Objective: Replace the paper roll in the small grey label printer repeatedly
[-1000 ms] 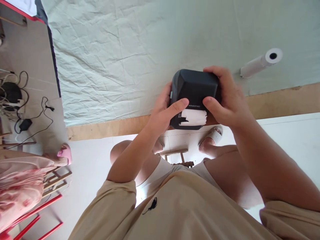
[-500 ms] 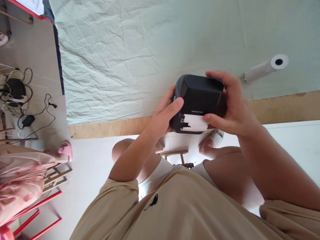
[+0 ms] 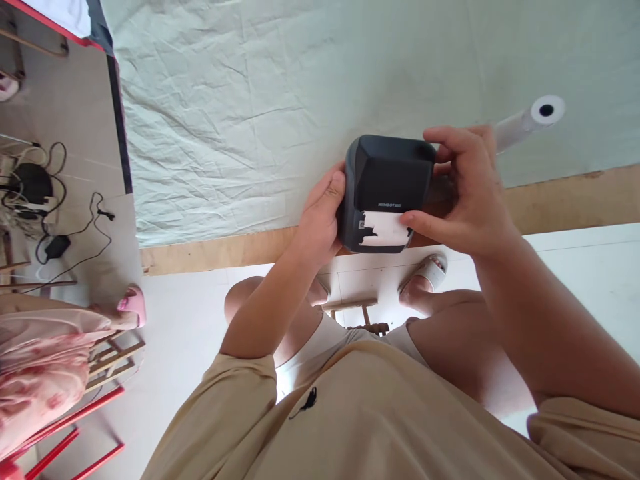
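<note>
A black label printer [image 3: 395, 175] with small light lettering is held over the table's front edge. Its lower front bears a white patch [image 3: 385, 229] with ragged black gaps at the left end. My left hand [image 3: 323, 217] is closed around the printer's left side, thumb along that edge. At the right side, my right hand [image 3: 470, 190] grips it with the thumb tip on the white patch and fingers at the upper right corner. To the right lies a long white paper roll [image 3: 515, 130] with a dark core, its near end partly behind my right hand.
A pale green cloth [image 3: 225, 120] covers the table, with a bare wooden edge [image 3: 215, 253] in front. At left, cables and a black adapter [image 3: 57, 247] lie beyond the table. Another person in pink clothing [image 3: 45, 373] sits there, near red bars [image 3: 75, 420].
The printer has moved slightly up and left in view, its face turned more level. My left thumb has slid off its front to the side edge. My right fingers have shifted at the corner.
</note>
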`<state>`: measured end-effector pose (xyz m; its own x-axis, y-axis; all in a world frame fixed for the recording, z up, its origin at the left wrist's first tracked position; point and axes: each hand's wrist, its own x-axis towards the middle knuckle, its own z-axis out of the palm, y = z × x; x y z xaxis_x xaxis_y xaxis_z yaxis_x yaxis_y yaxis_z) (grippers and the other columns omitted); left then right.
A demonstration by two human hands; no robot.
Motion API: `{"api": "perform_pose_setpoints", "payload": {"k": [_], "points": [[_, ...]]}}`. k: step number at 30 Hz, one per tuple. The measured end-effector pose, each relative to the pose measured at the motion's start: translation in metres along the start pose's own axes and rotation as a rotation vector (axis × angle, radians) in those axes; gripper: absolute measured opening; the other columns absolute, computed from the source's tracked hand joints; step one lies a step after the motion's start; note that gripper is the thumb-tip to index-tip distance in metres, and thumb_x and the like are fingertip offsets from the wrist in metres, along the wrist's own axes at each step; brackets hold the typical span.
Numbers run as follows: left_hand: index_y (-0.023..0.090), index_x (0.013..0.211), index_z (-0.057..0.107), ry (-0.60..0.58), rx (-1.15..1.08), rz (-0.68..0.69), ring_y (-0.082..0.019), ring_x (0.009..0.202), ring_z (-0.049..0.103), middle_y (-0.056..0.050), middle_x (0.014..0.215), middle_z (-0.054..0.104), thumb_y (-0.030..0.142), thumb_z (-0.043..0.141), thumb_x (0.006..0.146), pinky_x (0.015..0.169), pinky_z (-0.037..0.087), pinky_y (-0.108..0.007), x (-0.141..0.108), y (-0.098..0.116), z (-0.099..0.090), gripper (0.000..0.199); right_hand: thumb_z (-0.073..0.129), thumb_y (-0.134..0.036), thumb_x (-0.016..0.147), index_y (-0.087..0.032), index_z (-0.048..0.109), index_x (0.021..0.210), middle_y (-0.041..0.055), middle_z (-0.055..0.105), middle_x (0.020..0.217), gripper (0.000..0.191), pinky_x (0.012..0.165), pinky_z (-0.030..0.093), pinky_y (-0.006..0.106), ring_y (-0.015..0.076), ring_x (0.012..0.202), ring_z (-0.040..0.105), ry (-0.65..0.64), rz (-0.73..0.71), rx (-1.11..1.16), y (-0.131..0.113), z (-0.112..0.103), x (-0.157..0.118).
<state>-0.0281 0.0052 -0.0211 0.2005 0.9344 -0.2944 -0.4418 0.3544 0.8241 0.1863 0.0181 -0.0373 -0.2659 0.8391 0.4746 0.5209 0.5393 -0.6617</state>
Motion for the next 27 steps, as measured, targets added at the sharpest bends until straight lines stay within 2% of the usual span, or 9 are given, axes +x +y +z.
{"api": "perform_pose_setpoints", "payload": {"k": [4,7,11,13,16,18,20,23,27], "points": [[0.023,0.107,0.070,0.018,-0.026,-0.014,-0.016,0.091,0.074,0.000,0.090,0.073,0.039,0.055,0.103,0.078,0.060,-0.027,0.000,0.002,0.004,0.023,0.082,-0.058,0.079,-0.030,0.061,0.132,-0.0040,0.054,0.071,0.064,0.057,0.044,0.030,0.0113,0.059,0.050,0.071,-0.014,-0.033,-0.009,-0.004,0.000],[0.022,0.106,0.070,0.023,-0.048,-0.021,-0.015,0.097,0.074,0.000,0.096,0.076,0.034,0.052,0.104,0.084,0.061,-0.025,0.001,0.001,0.005,0.022,0.076,-0.047,0.090,-0.026,0.065,0.117,-0.0104,0.047,0.054,0.036,0.048,0.032,0.024,0.0047,0.043,0.042,0.214,0.007,-0.034,-0.023,-0.007,0.005],[0.022,0.102,0.072,0.030,-0.101,-0.030,-0.010,0.085,0.073,0.003,0.088,0.076,0.028,0.055,0.101,0.077,0.061,-0.020,0.002,0.000,0.005,0.017,0.068,-0.038,0.096,-0.022,0.060,0.097,-0.0048,0.059,0.069,0.018,0.047,0.039,0.023,0.0095,0.060,0.068,0.411,-0.013,0.102,-0.036,-0.007,0.021],[0.022,0.099,0.073,0.037,-0.100,-0.021,-0.008,0.077,0.070,0.004,0.084,0.074,0.027,0.057,0.101,0.072,0.059,-0.016,0.002,0.000,0.006,0.017,0.069,-0.032,0.093,-0.021,0.059,0.091,-0.0019,0.066,0.081,0.015,0.046,0.038,0.023,0.0090,0.062,0.067,0.426,-0.010,0.049,-0.038,-0.006,0.029],[0.023,0.100,0.073,0.033,-0.057,-0.005,-0.008,0.076,0.070,0.004,0.080,0.073,0.029,0.055,0.102,0.066,0.056,-0.016,0.000,0.001,0.007,0.019,0.066,-0.018,0.087,-0.020,0.063,0.083,-0.0043,0.068,0.074,0.005,0.049,0.030,0.025,0.0051,0.054,0.055,0.291,-0.073,-0.225,-0.042,-0.005,0.038],[0.023,0.101,0.073,0.038,-0.024,-0.005,-0.012,0.086,0.074,0.002,0.084,0.074,0.030,0.055,0.102,0.071,0.057,-0.019,0.000,0.001,0.007,0.020,0.059,-0.016,0.087,-0.021,0.067,0.080,-0.0044,0.066,0.066,0.012,0.052,0.026,0.027,0.0065,0.055,0.052,0.138,-0.097,-0.418,-0.047,-0.005,0.041],[0.023,0.100,0.072,0.052,-0.004,-0.012,-0.015,0.098,0.075,0.001,0.091,0.076,0.034,0.054,0.104,0.083,0.059,-0.022,0.000,0.002,0.008,0.022,0.053,-0.021,0.090,-0.022,0.072,0.082,-0.0026,0.068,0.069,0.021,0.053,0.022,0.028,0.0087,0.057,0.050,-0.044,-0.019,-0.569,-0.053,-0.007,0.043],[0.022,0.103,0.072,0.076,-0.010,-0.032,-0.014,0.101,0.074,0.000,0.093,0.075,0.040,0.051,0.105,0.093,0.058,-0.023,0.002,0.003,0.008,0.027,0.053,-0.028,0.091,-0.025,0.076,0.089,-0.0023,0.072,0.077,0.023,0.054,0.015,0.028,0.0073,0.053,0.033,-0.250,0.105,-0.691,-0.060,-0.011,0.042],[0.022,0.109,0.073,0.112,-0.019,-0.072,-0.009,0.078,0.066,0.002,0.083,0.070,0.042,0.053,0.105,0.074,0.056,-0.019,0.000,0.004,0.009,0.028,0.058,-0.033,0.088,-0.025,0.074,0.095,-0.0010,0.065,0.071,0.019,0.058,0.013,0.028,0.0070,0.053,0.021,-0.352,0.201,-0.676,-0.063,-0.012,0.043]]}}
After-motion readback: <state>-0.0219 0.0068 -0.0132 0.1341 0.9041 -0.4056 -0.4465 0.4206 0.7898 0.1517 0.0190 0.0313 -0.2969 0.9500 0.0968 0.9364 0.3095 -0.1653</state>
